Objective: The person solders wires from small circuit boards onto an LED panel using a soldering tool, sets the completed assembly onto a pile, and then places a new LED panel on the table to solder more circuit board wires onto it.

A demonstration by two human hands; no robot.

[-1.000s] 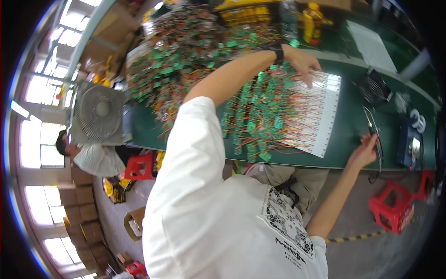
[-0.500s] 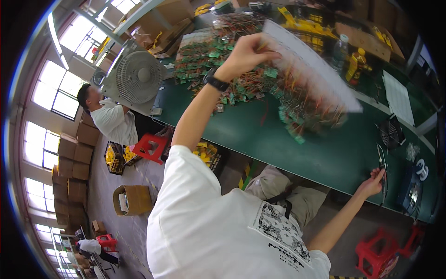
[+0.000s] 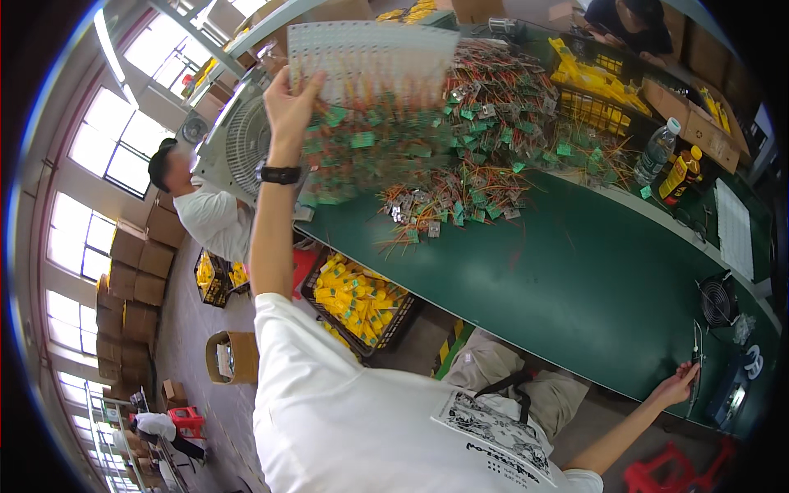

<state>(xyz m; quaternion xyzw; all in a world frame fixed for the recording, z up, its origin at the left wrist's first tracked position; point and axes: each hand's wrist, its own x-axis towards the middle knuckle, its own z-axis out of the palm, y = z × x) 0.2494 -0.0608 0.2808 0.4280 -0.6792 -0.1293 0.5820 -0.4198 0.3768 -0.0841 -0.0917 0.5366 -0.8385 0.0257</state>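
Observation:
Raised at the far left, my left hand pinches the edge of a white sheet with rows of holes. Red and orange wires with small green circuit boards hang from or lie behind this sheet, blurred. Low on the right, my right hand has its fingers closed around a slim, dark, pen-like tool with a thin end; its exact kind is unclear. A large heap of wired circuit boards lies on the green table, and a smaller pile sits nearer me.
A water bottle and a yellow-labelled bottle stand at the back right. Near my right hand are a black fan and a blue device. Below the table edge is a crate of yellow parts. A co-worker sits left.
My left hand has swung left with the white sheet and the wired boards, from over the table's middle to its far left end. My right hand still grips the slim tool.

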